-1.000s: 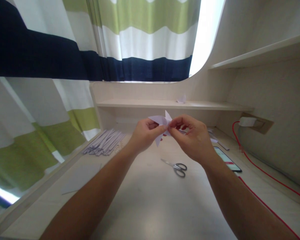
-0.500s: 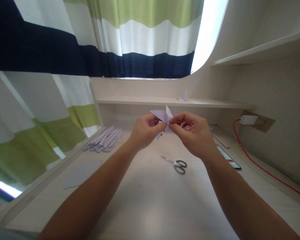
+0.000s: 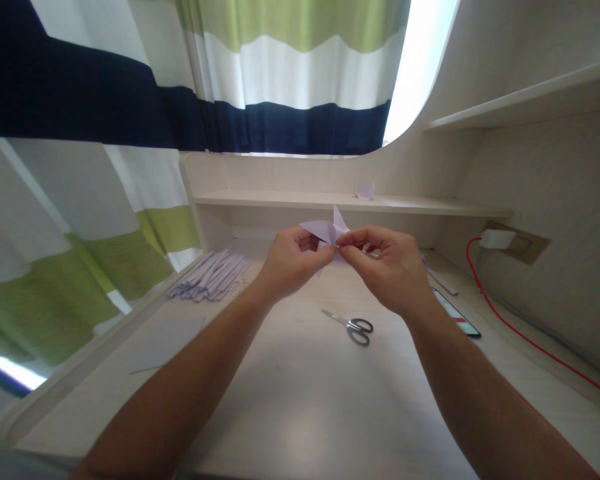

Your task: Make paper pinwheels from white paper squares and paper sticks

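Observation:
A pale lilac paper pinwheel [image 3: 324, 230] is held up above the desk, its curled, pointed blades sticking out to the left and upward. My left hand [image 3: 293, 263] pinches it near the centre between thumb and fingers. From the other side, the thumb and forefinger of my right hand [image 3: 387, 267] close on the same central spot, their tips almost touching those of my left. Fingers cover much of the paper's middle, and whether a small fastener sits there I cannot make out. Scissors [image 3: 353, 327] with dark handles lie below my hands, blades pointing left.
Several folded paper strips [image 3: 213, 275] are piled at the back left, with small pale bits [image 3: 237, 288] beside them. Flat paper [image 3: 165, 343] lies nearer. A phone [image 3: 457, 313] and a red cable [image 3: 520, 333] are at right. Another folded paper piece [image 3: 365, 192] stands on the shelf [image 3: 280, 198].
The pinwheel has turned slightly between my fingers, its upper blade now spread a little further right. Both hands keep their pinch in nearly the same place.

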Action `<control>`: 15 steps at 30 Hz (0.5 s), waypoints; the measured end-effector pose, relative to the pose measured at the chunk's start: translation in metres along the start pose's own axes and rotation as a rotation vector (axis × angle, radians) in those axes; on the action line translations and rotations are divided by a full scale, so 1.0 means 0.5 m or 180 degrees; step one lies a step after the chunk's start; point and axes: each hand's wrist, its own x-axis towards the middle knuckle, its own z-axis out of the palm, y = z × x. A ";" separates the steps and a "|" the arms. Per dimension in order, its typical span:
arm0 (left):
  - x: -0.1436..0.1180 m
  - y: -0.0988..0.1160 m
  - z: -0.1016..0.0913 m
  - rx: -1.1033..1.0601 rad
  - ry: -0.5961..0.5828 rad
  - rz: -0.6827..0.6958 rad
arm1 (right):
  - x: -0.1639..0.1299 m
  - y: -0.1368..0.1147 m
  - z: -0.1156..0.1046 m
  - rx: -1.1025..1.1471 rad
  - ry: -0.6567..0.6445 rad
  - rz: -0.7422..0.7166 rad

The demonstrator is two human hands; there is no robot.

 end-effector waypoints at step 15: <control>-0.003 0.009 -0.002 0.0465 0.0018 0.0125 | 0.000 0.003 0.000 0.0164 -0.0061 -0.0056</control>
